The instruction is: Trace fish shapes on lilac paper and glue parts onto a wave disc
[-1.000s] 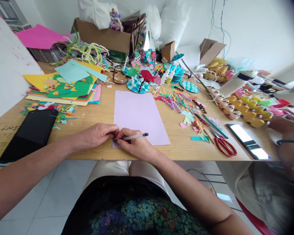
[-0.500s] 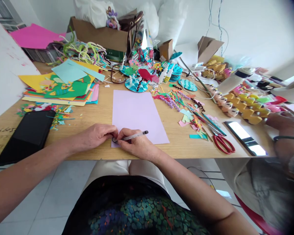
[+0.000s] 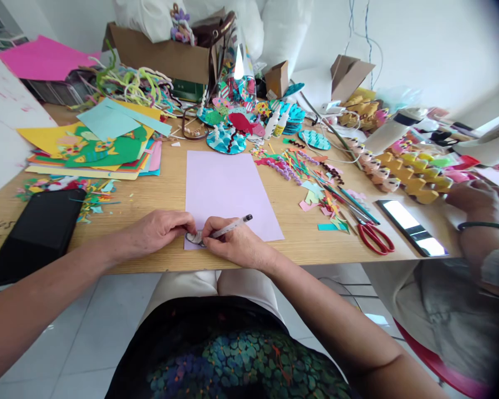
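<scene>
A sheet of light purple paper (image 3: 224, 185) lies flat before me, near the table's front edge. On its lower left corner rests a small pale cut-out (image 3: 194, 238) with a dark outline around it; its exact shape is partly hidden. My left hand (image 3: 166, 230) is closed, its fingertips pressing the cut-out's upper left edge. With my right hand (image 3: 235, 243) I grip a clear-barrelled pen (image 3: 236, 223), its black end pointing up to the right. The pen's tip is hidden behind my fingers, close to the cut-out's right side.
Left are a black phone (image 3: 37, 230) and stacked coloured paper (image 3: 87, 170). Right are paper scraps (image 3: 311, 197), red-handled scissors (image 3: 375, 238), another phone (image 3: 411, 227) and a yellow egg tray (image 3: 416, 183). A fish decoration (image 3: 227, 141) stands behind the sheet. Another person's hand (image 3: 474, 199) is at far right.
My right hand has shifted slightly right with the pen, uncovering more of the pale cut-out. My left hand stays by its edge. The whole view has moved a little.
</scene>
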### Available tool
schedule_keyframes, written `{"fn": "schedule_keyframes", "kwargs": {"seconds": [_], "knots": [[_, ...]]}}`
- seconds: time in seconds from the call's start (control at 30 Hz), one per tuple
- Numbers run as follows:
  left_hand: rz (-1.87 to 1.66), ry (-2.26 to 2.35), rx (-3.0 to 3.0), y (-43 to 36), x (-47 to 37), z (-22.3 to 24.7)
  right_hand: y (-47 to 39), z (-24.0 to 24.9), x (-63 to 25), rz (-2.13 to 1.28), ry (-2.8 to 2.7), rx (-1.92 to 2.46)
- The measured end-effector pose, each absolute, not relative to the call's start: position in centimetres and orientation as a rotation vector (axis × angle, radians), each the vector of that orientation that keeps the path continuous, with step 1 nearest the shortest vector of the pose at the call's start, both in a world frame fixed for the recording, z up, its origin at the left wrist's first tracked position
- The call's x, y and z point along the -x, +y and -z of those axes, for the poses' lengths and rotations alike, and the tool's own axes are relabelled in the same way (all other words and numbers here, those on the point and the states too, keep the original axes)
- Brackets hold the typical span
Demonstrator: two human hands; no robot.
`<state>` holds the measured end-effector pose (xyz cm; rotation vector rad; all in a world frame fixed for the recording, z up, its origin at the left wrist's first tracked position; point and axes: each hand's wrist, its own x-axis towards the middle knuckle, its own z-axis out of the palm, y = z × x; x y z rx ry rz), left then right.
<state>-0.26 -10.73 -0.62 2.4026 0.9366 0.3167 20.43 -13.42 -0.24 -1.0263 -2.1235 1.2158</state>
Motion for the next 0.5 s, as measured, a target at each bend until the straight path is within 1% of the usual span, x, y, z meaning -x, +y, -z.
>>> {"fn": "schedule_keyframes", "kwargs": {"seconds": [0.23, 0.33, 0.4, 0.5], "knots": [[-0.284, 0.939, -2.404, -10.9, 0.2, 0.1, -13.3, 0.1, -20.8, -1.28, -2.1, 0.992], [-0.291, 0.964, -2.381, -11.0, 0.1, 0.0, -13.2, -0.2, -21.6, -1.307, -1.982, 0.936], [-0.302, 0.987, -2.367, -11.1, 0.1, 0.1, -13.2, -0.2, -22.4, -1.239, -1.885, 0.96], [-0.288, 1.013, -2.344, -11.2, 0.0, 0.2, -13.1, 0.4, -23.7, -1.017, -1.881, 1.055]]}}
